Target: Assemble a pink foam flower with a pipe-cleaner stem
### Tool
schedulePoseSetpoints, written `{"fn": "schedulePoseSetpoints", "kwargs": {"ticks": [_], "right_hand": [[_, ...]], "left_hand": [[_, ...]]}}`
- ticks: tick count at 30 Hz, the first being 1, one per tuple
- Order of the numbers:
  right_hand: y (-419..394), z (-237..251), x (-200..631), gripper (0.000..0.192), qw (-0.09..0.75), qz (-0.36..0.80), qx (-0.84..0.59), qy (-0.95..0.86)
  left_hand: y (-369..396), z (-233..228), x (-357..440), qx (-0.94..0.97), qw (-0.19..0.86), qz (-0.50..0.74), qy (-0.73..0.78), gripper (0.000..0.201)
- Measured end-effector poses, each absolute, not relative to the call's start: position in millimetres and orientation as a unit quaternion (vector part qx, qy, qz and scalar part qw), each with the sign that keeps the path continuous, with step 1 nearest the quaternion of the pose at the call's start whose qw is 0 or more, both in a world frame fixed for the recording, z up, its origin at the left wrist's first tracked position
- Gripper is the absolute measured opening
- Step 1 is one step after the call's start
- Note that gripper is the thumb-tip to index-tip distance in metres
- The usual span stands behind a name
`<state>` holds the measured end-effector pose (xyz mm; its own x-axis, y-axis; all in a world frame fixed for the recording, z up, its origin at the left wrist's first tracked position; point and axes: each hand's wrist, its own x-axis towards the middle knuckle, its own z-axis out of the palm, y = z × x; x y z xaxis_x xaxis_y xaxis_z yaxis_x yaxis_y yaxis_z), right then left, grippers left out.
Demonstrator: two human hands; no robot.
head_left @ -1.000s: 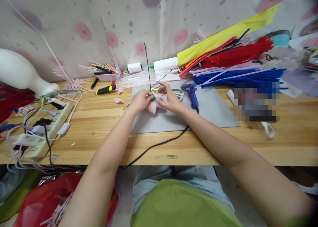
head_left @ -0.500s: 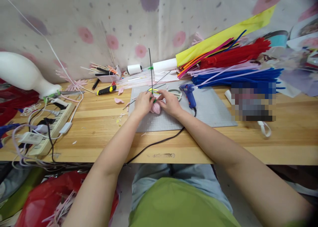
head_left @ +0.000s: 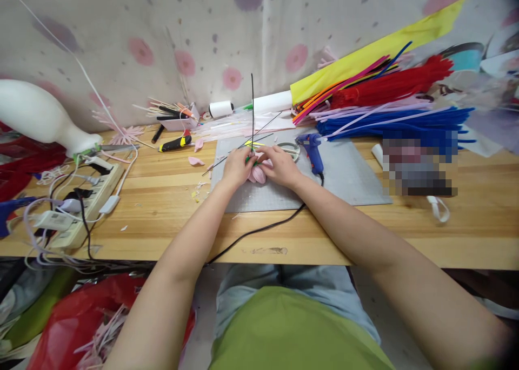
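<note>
While pinching green strip (head_left: pixel 248 159) with left fingers (head_left: pixel 244 155) and curling right fingers (head_left: pixel 266 150) against pink flower (head_left: pixel 258 175) (exact hold hidden), keep black stem (head_left: pixel 252 105) upright, pressure light.

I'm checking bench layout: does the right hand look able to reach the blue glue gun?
Likely yes: the right hand is at the pink petals, with bare grey mat toward the glue gun.

Bright, even light over the left hand (head_left: pixel 236 167) and right hand (head_left: pixel 280 167), shadows soft on the grey mat (head_left: pixel 348 178) beneath! Far right of them, the edge smears and the upper corner is dark; nearer, a pixelated patch (head_left: pixel 419 163) masks detail.
</note>
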<state>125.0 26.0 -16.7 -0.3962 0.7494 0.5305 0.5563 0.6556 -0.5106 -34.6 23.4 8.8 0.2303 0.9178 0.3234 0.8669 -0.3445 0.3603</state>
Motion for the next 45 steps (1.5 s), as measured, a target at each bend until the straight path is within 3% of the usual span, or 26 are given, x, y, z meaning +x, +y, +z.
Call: {"fn": "schedulePoseSetpoints", "kwargs": {"ticks": [5,9,14,21,23,32,45], "right_hand": [[23,-9,131,0.049,0.406,0.154,-0.392,-0.811],[22,10,150,0.044,0.393,0.245,-0.401,-0.790],[21,37,197,0.035,0.213,0.373,-0.479,-0.765],[22,44,237,0.048,-0.013,0.214,-0.653,-0.726],[23,43,238,0.051,-0.038,0.181,-0.679,-0.710],[29,11,226,0.059,0.120,0.071,-0.783,-0.606],[28,1,223,0.063,0.186,0.052,-0.783,-0.591]], "left_hand": [[22,10,-35,0.781,0.025,0.249,0.572,0.015],[20,12,-38,0.761,0.007,0.256,0.596,0.016],[17,6,-38,0.715,-0.005,0.291,0.636,0.019],[13,-3,-32,0.690,-0.009,0.325,0.646,0.020],[12,-3,-33,0.688,-0.016,0.326,0.649,0.022],[7,-5,-41,0.667,-0.033,0.344,0.660,0.023],[3,-5,-39,0.652,-0.004,0.332,0.681,0.023]]}}
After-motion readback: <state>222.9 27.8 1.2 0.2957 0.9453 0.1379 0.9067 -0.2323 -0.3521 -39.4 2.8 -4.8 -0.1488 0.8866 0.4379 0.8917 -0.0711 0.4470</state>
